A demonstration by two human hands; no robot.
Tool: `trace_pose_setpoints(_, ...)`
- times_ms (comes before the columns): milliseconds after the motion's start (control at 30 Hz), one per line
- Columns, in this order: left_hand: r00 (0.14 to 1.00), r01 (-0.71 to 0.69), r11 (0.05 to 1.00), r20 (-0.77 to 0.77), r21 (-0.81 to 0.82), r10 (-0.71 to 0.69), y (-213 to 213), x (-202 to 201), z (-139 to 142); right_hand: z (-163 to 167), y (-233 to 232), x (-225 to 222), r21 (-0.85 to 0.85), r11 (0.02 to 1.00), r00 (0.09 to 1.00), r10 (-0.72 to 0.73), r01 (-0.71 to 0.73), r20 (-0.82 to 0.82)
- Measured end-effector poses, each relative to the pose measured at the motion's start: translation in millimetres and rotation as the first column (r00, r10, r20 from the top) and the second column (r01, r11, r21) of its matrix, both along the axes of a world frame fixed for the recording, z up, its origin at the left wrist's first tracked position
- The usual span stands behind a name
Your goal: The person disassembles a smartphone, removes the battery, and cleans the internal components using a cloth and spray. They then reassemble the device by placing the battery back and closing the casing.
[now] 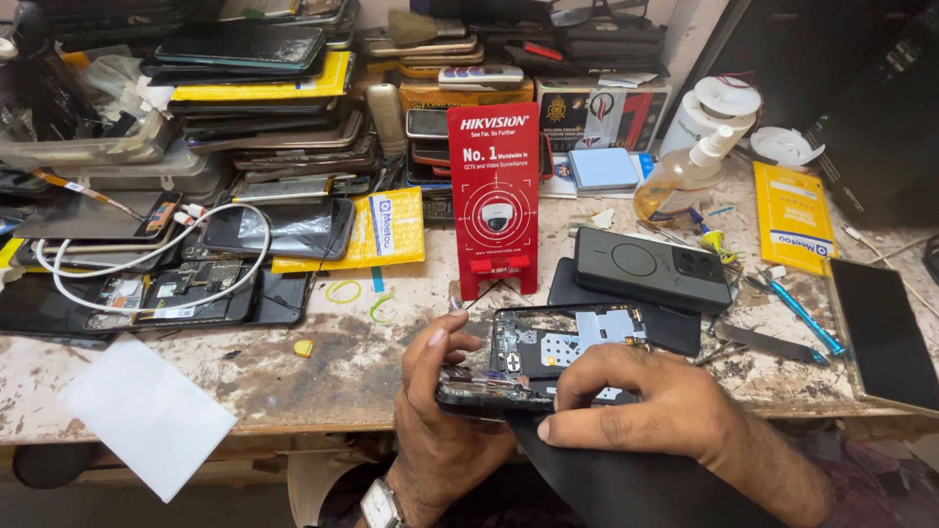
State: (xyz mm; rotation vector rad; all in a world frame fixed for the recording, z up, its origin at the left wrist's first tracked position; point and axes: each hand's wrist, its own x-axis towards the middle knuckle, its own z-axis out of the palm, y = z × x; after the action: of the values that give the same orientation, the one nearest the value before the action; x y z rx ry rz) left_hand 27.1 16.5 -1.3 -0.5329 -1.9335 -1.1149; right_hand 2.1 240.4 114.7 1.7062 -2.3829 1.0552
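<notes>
Two hands work at the near edge of the surface [293, 381]. The left hand [437, 411] grips the left end of an opened phone [548, 357], thumb raised over its exposed innards. The right hand [641, 406] curls its fingers over the phone's near side, pinching it. The phone sits tilted, partly over the surface's near edge. Just behind it lies a dark phone back cover [650, 266], and a red stand-up card [495, 200] rises behind that, toward the middle. A spray bottle [685, 176] stands toward the far right; stacked phones [264, 98] crowd the far left corner. A white cable [156, 256] loops at the left.
</notes>
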Motion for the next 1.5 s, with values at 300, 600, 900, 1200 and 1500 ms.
trace_pose_setpoints(300,1.0,0.001,0.999,-0.002,0.033,-0.001,1,1,-5,0,1,-6,0.018,0.999,0.999,0.045,-0.045,-0.01)
trace_pose_setpoints(600,0.999,0.005,0.994,0.037,0.111,-0.009,-1,0,-14,-16,-16,13,-0.153,0.971,0.982,-0.187,0.182,-0.013)
trace_pose_setpoints(900,1.0,0.014,0.996,-0.006,0.088,-0.013,0,-3,-17,-14,-5,14,-0.162,0.977,0.97,-0.169,0.141,-0.175)
trace_pose_setpoints(1200,0.998,-0.055,0.998,0.012,0.019,0.055,1,-4,-16,-13,3,8,-0.158,0.977,0.984,-0.157,0.141,-0.089)
trace_pose_setpoints(1500,0.986,0.068,0.981,-0.14,-0.18,-0.095,10,-7,2,4,-14,1,-0.161,0.987,0.988,-0.049,0.025,-0.15)
